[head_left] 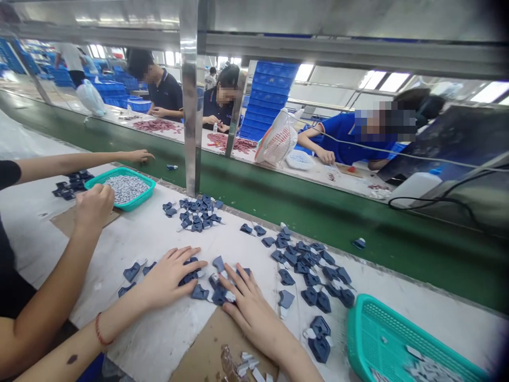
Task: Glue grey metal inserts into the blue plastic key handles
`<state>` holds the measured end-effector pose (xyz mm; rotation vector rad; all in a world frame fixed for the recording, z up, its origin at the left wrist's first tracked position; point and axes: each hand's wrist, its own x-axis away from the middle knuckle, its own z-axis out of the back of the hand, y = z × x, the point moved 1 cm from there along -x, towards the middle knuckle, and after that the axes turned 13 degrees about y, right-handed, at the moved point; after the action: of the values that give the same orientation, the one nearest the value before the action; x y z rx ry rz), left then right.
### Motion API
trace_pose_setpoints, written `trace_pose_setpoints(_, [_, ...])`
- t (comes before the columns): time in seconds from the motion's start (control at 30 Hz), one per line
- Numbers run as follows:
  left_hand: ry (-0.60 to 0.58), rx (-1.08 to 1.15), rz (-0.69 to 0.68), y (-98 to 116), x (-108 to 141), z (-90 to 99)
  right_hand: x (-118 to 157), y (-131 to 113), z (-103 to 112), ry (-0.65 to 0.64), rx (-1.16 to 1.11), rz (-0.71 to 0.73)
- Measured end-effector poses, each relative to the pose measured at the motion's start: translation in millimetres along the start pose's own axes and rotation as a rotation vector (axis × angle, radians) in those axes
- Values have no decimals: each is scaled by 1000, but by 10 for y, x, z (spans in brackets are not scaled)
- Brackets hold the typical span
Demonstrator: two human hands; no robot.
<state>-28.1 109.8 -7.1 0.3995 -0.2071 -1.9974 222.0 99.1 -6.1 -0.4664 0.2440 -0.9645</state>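
Note:
My left hand [173, 278], with a red cord bracelet [101, 330] on its wrist, lies with fingers spread over several dark blue plastic pieces [201, 292]. Beside it, my right hand [250, 305] rests palm down, fingers apart, touching more of these pieces between the two hands. Many of the blue pieces carry a small pale tab. Part of the pieces under my palms is hidden. A brown cardboard sheet [202, 345] lies below my hands, with small pale strips [248, 366] on it near my right forearm.
Blue pieces form a pile [199, 212] ahead and a wider group [306, 262] at right. A green basket [353, 329] holds pale strips. At left, a co-worker's hand [95, 207] is beside another green basket [137, 204]. A green conveyor belt [254, 185] and a metal post [191, 106] stand beyond.

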Motion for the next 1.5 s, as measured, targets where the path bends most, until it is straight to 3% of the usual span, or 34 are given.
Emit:
trace_pose_setpoints(0.1, [11,-28,70,-87,86,43,-199,-131,-47,-22,-40,71])
trace_pose_setpoints(0.23, [177,-86,120,-53,271,38,-435,-265,-133,-11,-67,119])
trace_pose_setpoints(0.43, [432,-242,37,168,654,-251,-739,-465,-351,40,-119,165])
trace_pose_setpoints(0.53, [456,-283,42,144,678,-351,-860,-551,-370,29,-156,194])
trace_pose_setpoints(0.63, [422,-300,81,28,586,-327,-827,-527,-200,49,-175,154])
trace_pose_setpoints(0.77, [383,-308,70,-121,491,-209,-364,-263,156,227,-112,-63])
trace_pose_setpoints(0.93, [457,-239,35,-44,338,-81,651,183,330,563,108,-390])
trace_pose_setpoints(1.0, [451,-167,-20,82,131,-55,1056,312,344,779,271,-412])
trace_pose_setpoints(1.1, [326,-41,-74,315,-373,-76,1579,498,345,1028,494,-456])
trace_pose_setpoints(1.2, [169,63,-75,548,-980,-198,1940,712,273,1036,621,-583])
trace_pose_setpoints(1.33, [128,99,-116,786,-1590,-448,2130,853,106,939,631,-604])
trace_pose_setpoints(1.4, [123,108,-144,851,-1708,-545,2145,831,62,955,602,-584])
trace_pose_setpoints(1.5, [109,118,-214,912,-1690,-579,2144,771,56,990,575,-550])
